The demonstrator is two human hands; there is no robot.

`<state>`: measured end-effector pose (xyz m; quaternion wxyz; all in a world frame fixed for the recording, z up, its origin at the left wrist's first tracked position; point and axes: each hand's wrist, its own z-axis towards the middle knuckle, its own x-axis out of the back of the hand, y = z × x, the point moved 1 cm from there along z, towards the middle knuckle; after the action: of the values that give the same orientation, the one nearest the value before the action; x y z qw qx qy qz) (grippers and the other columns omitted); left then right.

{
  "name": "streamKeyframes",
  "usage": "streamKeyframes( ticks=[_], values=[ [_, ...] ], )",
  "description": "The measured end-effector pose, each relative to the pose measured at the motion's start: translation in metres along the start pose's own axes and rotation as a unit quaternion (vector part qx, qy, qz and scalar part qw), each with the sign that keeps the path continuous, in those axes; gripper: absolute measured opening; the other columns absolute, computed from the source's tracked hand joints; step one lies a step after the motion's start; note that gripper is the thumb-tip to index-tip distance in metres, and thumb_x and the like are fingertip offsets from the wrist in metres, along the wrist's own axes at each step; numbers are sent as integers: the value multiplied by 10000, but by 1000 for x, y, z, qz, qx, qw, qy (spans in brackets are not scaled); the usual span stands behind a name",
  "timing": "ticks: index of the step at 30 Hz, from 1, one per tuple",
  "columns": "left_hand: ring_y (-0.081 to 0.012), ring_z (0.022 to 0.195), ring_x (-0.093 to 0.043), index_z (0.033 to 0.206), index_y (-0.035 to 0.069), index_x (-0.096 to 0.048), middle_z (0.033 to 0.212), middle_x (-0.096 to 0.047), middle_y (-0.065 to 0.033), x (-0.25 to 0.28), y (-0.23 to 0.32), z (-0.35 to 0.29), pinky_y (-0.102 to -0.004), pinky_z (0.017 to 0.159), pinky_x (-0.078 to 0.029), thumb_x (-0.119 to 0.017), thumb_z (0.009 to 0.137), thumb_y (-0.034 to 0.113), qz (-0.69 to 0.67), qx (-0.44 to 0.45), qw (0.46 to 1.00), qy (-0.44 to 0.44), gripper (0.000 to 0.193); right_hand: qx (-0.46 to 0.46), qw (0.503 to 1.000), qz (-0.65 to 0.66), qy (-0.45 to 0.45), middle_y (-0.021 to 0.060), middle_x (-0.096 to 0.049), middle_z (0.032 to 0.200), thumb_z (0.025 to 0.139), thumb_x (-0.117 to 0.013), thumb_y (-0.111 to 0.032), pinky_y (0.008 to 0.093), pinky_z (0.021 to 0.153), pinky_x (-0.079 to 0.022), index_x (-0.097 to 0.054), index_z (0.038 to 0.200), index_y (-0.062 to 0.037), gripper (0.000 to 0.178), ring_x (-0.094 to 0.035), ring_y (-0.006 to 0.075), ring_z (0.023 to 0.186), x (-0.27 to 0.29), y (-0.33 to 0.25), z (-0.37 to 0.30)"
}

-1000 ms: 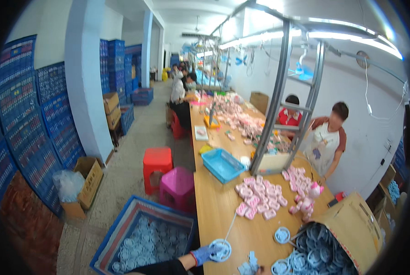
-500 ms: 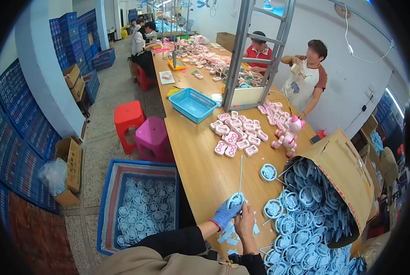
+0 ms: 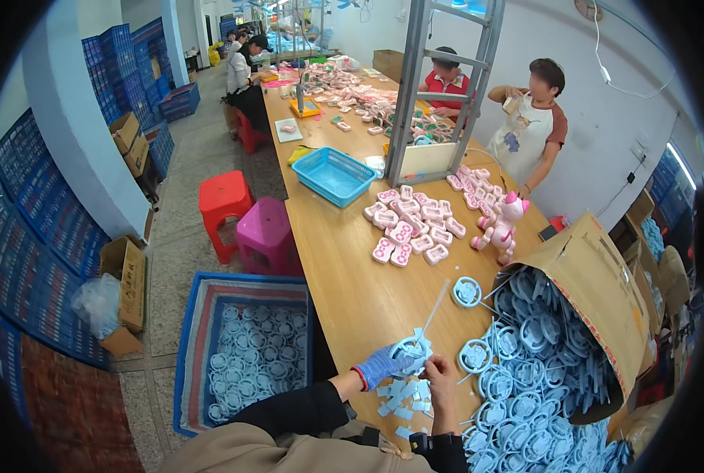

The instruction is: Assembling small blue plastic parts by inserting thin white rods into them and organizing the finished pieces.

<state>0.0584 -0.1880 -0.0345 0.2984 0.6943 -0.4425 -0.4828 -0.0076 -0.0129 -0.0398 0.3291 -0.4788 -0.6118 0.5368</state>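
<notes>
Along the far left, stacked blue crates and an open carton bound a long strip of open floor. A red stool and a pink stool close its right side, the pink one just beside the counter. Below them a lined bin of blue rings reaches up to the counter's left edge. That edge runs from the far workers down past basket, stools and bin; bare wood shows inside it, between the blue basket and the hands. Farther right, pink blocks and a metal frame limit the reach forward. Loose scraps lie below the hands. On the right, a doll, a tipped box and its spilled pile fill the counter, leaving a narrow gap beside the right hand.

Above the counter's near part, the gloved left hand has its grip closed on the left side of a ring, whose thin rod slants up and right. The bare right hand has its fingertips bunched at the ring's lower right; I cannot tell what they pinch.
</notes>
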Motion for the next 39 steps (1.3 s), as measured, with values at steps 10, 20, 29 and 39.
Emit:
streamKeyframes(
  ticks=[10,20,29,39],
  values=[
    [-125,1068,-555,1392,80,-408,1200,-587,-49,13,-15,14,-283,892,-504,-729,837,225,-35,-37,994,-92,657,-44,999,10,13,67,-609,828,829,-693,-59,291,596,-552,-546,1026,-16,250,-610,134,680,1,26,-1],
    [-144,1090,-560,1360,65,-438,1216,-591,-51,10,-10,5,-283,920,-475,-737,825,319,-30,-71,992,-102,663,-49,997,35,-51,48,-637,916,923,-600,-199,271,631,-545,-562,1102,-24,253,-619,117,744,-9,30,-12],
    [-108,983,-579,1257,62,-542,1115,-641,-42,0,-22,-5,-263,848,-489,-739,818,368,-17,-17,996,-89,571,-49,998,-14,-32,40,-628,835,918,-613,-267,258,596,-522,-560,1033,-30,268,-597,112,670,8,21,-34],
    [-107,1015,-568,1285,58,-519,1172,-613,-34,-24,-2,-13,-259,870,-485,-733,832,288,80,-21,993,-79,551,-63,997,4,-33,49,-649,901,915,-610,-298,286,657,-545,-577,1074,-35,309,-631,138,762,14,6,-45]
  ],
)
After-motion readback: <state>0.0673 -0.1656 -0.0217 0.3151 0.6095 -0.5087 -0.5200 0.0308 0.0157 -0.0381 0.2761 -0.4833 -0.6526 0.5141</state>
